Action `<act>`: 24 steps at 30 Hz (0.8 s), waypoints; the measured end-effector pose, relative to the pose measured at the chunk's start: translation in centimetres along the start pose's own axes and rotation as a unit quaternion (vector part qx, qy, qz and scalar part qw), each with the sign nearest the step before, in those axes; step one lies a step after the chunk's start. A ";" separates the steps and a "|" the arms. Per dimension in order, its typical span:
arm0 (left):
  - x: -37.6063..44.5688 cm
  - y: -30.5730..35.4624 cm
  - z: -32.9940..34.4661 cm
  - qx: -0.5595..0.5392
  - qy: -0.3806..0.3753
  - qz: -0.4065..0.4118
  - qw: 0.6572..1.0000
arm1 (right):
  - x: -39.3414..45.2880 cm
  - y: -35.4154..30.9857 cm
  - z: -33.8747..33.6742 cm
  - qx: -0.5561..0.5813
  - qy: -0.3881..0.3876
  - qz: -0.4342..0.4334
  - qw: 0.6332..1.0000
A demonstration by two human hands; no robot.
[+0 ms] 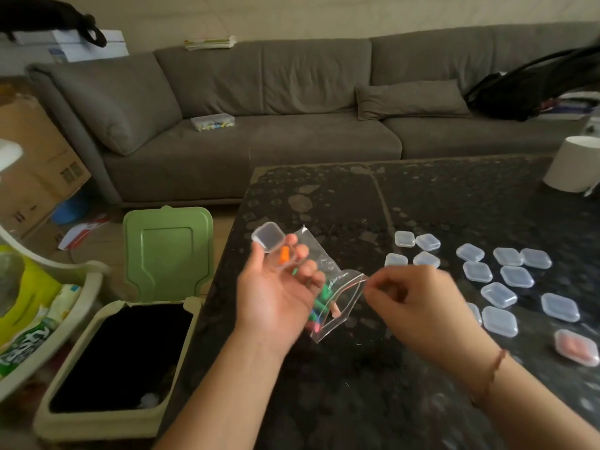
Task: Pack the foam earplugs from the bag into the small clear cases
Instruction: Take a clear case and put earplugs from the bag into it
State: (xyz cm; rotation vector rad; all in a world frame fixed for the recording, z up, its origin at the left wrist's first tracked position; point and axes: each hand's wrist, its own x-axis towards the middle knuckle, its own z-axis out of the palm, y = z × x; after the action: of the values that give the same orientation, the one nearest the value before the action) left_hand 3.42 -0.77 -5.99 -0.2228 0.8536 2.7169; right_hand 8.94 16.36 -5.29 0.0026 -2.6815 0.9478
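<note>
Packing looks barely begun: of the many small clear cases [498, 294] lying right of the bag [336, 298] on the dark counter [324, 384], only one – the filled case [577, 347] farthest right of the bag – shows pink plugs inside; the others appear empty and closed.

The bag hangs above the counter with green and pink earplugs [319, 305] bunched low in it. The left hand [276, 287] holds the bag, with its fingers curled round an open case [268, 237] just left of the bag's top and an orange earplug [283, 255] beside that case. The right hand [418, 297] pinches the bag's zip edge, fingers together – blur hides the detail.

An open green-lidded bin [168, 251] stands left of the bag.
</note>
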 end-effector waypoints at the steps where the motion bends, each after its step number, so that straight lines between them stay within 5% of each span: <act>1: 0.3 0.5 -0.2 -0.023 0.004 0.007 1.000 | 0.0 0.1 0.4 -0.048 -0.065 0.008 0.997; 4: 0.8 1.5 -0.5 -0.005 0.020 0.023 1.000 | -0.2 -0.2 2.4 -0.072 -0.140 0.002 0.988; 10: 1.0 1.7 -1.1 0.054 0.038 0.013 0.998 | 0.4 -1.2 5.7 -0.095 -0.051 -0.032 0.994; 24: 1.9 1.4 -2.0 0.096 0.072 -0.040 0.992 | 1.3 -1.5 7.7 -0.091 -0.050 0.015 0.994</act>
State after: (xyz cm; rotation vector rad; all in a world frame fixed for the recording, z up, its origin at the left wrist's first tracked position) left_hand 1.30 -2.64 -7.29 -0.4071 1.1141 2.5495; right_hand 5.72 10.58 -9.73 -0.0288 -2.8587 0.7257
